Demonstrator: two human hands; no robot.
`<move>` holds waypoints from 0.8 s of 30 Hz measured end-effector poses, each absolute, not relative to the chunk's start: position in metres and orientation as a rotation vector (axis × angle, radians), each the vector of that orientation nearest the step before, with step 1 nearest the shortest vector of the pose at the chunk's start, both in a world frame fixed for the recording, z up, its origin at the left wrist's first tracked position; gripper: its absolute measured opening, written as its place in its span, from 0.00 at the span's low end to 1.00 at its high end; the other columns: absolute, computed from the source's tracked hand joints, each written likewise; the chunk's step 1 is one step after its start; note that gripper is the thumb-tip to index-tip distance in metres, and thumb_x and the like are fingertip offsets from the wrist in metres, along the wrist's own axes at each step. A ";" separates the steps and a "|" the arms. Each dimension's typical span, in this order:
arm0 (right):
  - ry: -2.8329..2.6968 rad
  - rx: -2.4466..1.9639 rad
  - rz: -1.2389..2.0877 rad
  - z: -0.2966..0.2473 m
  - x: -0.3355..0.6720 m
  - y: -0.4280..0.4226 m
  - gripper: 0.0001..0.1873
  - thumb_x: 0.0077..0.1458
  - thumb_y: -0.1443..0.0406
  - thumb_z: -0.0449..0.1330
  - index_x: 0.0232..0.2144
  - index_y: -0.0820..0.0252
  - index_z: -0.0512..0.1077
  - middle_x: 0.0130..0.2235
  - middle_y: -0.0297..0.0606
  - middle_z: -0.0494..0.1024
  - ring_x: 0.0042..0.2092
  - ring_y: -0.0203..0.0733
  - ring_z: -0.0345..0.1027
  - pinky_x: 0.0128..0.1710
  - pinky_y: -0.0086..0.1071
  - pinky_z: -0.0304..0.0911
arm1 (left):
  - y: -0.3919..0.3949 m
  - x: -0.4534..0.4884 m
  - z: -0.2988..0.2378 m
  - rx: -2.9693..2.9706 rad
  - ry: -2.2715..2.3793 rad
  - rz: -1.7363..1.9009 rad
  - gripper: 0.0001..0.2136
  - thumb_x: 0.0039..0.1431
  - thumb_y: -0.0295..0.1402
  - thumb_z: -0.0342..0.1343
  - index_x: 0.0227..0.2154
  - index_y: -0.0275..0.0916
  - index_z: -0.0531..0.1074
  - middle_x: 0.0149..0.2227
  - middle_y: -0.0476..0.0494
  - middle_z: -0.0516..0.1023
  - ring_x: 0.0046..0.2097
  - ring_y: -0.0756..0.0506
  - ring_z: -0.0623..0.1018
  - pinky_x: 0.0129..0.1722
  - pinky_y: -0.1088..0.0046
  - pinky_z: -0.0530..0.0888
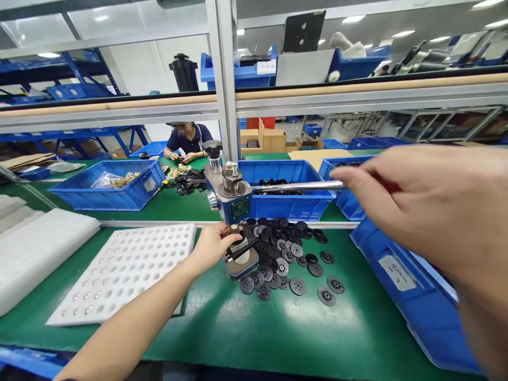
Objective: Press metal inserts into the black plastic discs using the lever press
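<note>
A small blue hand press (236, 203) stands on the green bench, its long metal lever (297, 186) pointing right. My right hand (420, 203) is closed around the lever's far end, close to the camera. My left hand (214, 244) reaches under the press head and pinches a small part on the press base (242, 264); the part is mostly hidden by my fingers. A heap of black round discs (288, 251) lies just right of the press.
A white foam tray (123, 270) with rows of holes, some filled, lies at left beside white foam sheets (35, 248). Blue bins (111, 188) stand behind and at right (413, 286). A seated person (186, 143) works across the bench.
</note>
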State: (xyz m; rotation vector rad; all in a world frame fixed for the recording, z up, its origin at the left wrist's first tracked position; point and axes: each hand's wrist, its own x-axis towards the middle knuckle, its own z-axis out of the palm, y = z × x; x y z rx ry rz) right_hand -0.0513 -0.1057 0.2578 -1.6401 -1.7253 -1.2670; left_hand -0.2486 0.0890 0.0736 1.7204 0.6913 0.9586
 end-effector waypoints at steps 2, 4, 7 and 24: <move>-1.809 -1.759 -1.349 0.248 -0.046 -0.119 0.28 0.69 0.51 0.43 0.21 0.57 0.65 0.22 0.37 0.67 0.27 0.40 0.62 0.29 0.36 0.51 | 0.090 -0.248 0.072 1.728 0.688 0.957 0.13 0.45 0.39 0.63 0.33 0.36 0.81 0.37 0.40 0.85 0.42 0.38 0.83 0.45 0.63 0.77; -1.908 -1.854 -1.356 0.239 -0.041 -0.127 0.29 0.69 0.52 0.40 0.19 0.56 0.63 0.22 0.38 0.68 0.26 0.43 0.63 0.27 0.37 0.50 | 0.091 -0.247 0.071 1.732 0.679 0.954 0.14 0.45 0.38 0.64 0.33 0.36 0.81 0.37 0.40 0.85 0.42 0.38 0.83 0.45 0.63 0.77; -2.039 -1.996 -1.232 0.229 -0.039 -0.127 0.27 0.68 0.55 0.41 0.20 0.55 0.64 0.23 0.40 0.70 0.26 0.46 0.66 0.28 0.38 0.51 | 0.092 -0.246 0.070 1.714 0.663 0.954 0.14 0.45 0.38 0.65 0.35 0.36 0.82 0.38 0.40 0.86 0.43 0.39 0.83 0.45 0.63 0.77; -1.918 -2.006 -0.814 0.180 -0.038 -0.119 0.23 0.67 0.53 0.45 0.28 0.56 0.71 0.21 0.37 0.71 0.22 0.41 0.62 0.24 0.35 0.46 | 0.090 -0.247 0.073 1.705 0.681 0.900 0.13 0.45 0.39 0.66 0.33 0.36 0.82 0.35 0.40 0.85 0.41 0.38 0.83 0.44 0.63 0.78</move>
